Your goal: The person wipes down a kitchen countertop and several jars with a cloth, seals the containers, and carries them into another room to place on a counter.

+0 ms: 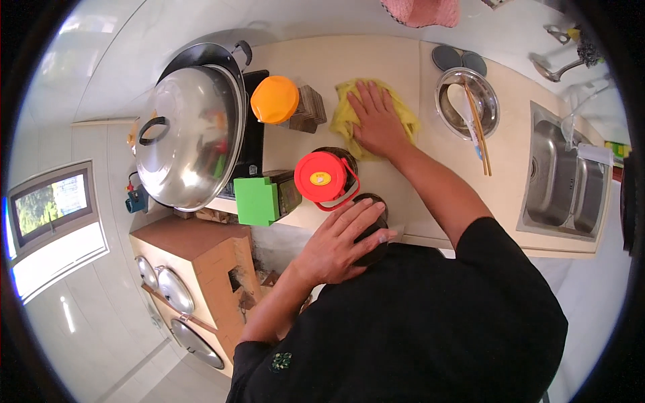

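Observation:
My right hand (378, 121) lies flat on a crumpled yellow cloth (347, 108) on the beige countertop (375, 58), fingers spread. Nearer my body, my left hand (340, 242) is around a dark jar (370, 252), its fingers over the top; part of the jar is hidden. Just beyond it stands a jar with a red lid (317, 176) and a red carrying loop. Left of the cloth is a container with an orange lid (274, 99), beside a patterned box-like container (310, 108). A green-lidded container (256, 200) stands by the counter's front edge.
A large wok (194, 55) with a domed steel lid (186, 136) sits on the left. To the right are a steel bowl (446, 123) holding a white spoon and chopsticks (478, 126), two dark round discs (447, 58) and a double steel sink (552, 171). A brick-coloured stove structure (191, 237) stands lower left.

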